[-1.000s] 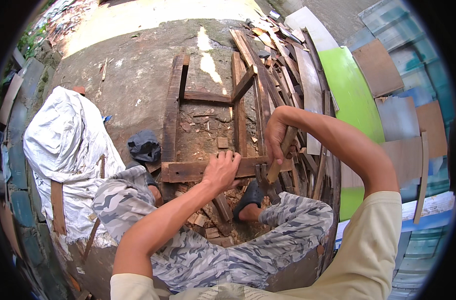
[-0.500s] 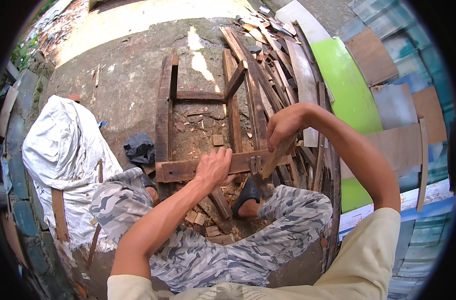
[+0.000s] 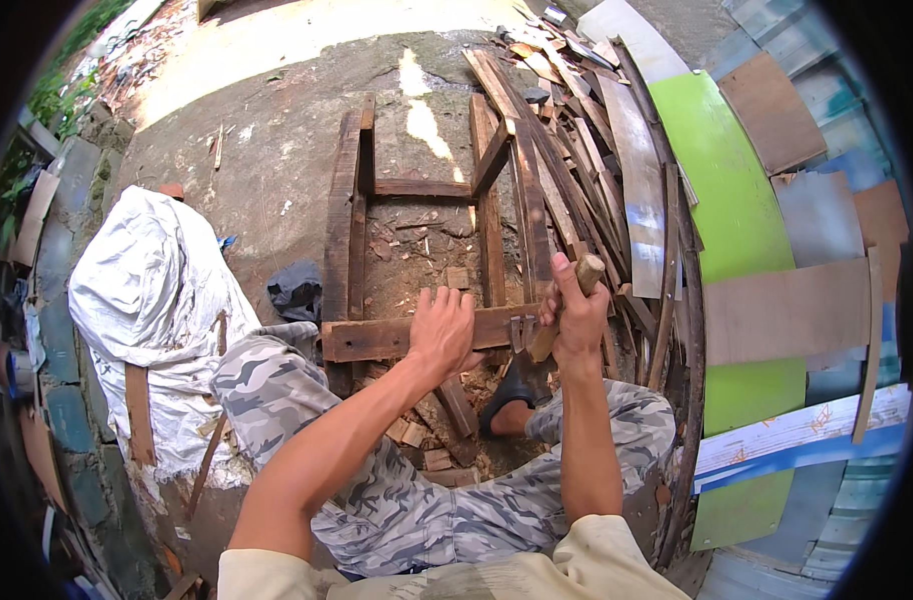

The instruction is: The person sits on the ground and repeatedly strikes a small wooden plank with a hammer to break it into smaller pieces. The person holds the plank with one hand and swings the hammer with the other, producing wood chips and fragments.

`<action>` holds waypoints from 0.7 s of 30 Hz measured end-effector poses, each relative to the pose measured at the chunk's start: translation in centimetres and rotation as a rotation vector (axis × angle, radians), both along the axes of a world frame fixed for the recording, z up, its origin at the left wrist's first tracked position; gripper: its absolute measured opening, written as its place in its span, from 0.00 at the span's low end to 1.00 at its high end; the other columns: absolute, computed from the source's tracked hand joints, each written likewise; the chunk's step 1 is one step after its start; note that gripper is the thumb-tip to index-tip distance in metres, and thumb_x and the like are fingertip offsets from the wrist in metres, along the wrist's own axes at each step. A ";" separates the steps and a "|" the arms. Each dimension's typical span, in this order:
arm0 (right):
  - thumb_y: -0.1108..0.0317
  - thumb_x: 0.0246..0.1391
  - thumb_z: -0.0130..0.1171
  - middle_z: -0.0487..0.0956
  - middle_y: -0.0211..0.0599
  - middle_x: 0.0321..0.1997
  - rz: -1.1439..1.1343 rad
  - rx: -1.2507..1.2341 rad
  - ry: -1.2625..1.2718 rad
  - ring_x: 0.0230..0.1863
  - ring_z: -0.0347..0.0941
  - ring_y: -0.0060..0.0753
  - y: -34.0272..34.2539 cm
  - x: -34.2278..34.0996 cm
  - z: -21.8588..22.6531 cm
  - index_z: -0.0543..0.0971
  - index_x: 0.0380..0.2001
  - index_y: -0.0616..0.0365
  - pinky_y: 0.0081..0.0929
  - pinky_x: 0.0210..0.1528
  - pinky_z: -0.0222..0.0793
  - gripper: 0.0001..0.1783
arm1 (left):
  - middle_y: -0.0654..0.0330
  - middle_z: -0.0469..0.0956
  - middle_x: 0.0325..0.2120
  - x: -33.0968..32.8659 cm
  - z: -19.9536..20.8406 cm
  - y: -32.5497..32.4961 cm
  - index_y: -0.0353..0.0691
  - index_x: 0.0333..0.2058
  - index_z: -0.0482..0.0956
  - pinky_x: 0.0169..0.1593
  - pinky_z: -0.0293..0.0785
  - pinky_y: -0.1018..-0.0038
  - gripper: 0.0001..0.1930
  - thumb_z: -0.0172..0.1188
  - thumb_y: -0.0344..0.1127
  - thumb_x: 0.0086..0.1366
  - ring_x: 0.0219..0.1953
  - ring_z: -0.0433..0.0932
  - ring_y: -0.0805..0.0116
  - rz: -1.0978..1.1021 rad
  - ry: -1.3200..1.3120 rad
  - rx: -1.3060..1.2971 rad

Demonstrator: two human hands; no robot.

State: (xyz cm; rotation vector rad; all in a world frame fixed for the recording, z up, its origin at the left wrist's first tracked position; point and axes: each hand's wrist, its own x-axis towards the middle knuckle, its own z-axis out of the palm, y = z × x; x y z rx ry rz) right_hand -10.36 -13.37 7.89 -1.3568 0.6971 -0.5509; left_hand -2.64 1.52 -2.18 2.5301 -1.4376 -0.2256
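Note:
A dark wooden frame (image 3: 339,215) lies on the ground in front of me, its near crosspiece, a wooden beam (image 3: 372,340), running left to right between my knees. My left hand (image 3: 443,328) is closed over the middle of that beam, fingers across its top. In my right hand (image 3: 577,315) is a claw hammer by its wooden handle (image 3: 590,270), gripped with the handle end sticking up past the thumb. The forked metal head (image 3: 522,330) sits against the beam near its right end. Whether a nail is caught there is too small to tell.
Scrap wood strips (image 3: 567,190) are piled to the right, beside a green panel (image 3: 722,170) and other boards. A white sack (image 3: 162,280) and a black plastic bag (image 3: 295,290) lie at the left. Wood chips and offcuts (image 3: 412,432) litter the ground between my feet.
My right hand has turned over on the handle, from gripping with the elbow raised out to the right to an upright grip with the forearm below. My left hand stays on the beam.

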 end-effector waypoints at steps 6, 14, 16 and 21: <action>0.64 0.61 0.67 0.65 0.23 0.15 -0.119 -0.074 -0.023 0.15 0.60 0.16 1.7 -0.9 0.1 0.70 0.23 0.53 0.20 0.16 0.55 0.17 | 0.44 0.82 0.38 1.5 0.6 -0.9 0.33 0.46 0.72 0.41 0.82 0.55 0.41 0.73 0.65 0.50 0.35 0.86 0.48 -0.001 0.328 0.199; 0.69 0.61 0.62 0.63 0.23 0.15 -0.254 0.053 -0.121 0.12 0.57 0.17 0.4 -2.7 -0.8 0.68 0.23 0.52 0.22 0.16 0.56 0.15 | 0.44 0.82 0.37 1.2 1.0 -0.5 0.33 0.49 0.72 0.37 0.83 0.58 0.41 0.72 0.64 0.52 0.34 0.86 0.48 0.069 0.257 0.103; 0.68 0.61 0.62 0.63 0.23 0.16 -0.194 0.046 0.008 0.13 0.58 0.18 0.1 -2.0 -0.3 0.68 0.23 0.52 0.23 0.16 0.56 0.15 | 0.44 0.82 0.37 1.4 0.9 -0.5 0.33 0.50 0.72 0.38 0.83 0.58 0.40 0.72 0.63 0.52 0.35 0.86 0.48 0.063 0.255 0.089; 0.63 0.59 0.64 0.64 0.22 0.16 -0.053 0.055 0.238 0.13 0.60 0.19 -2.0 1.6 0.5 0.71 0.25 0.51 0.26 0.17 0.58 0.14 | 0.47 0.82 0.36 0.7 0.3 -0.2 0.34 0.49 0.72 0.38 0.82 0.58 0.38 0.72 0.62 0.53 0.35 0.86 0.50 0.063 0.213 0.034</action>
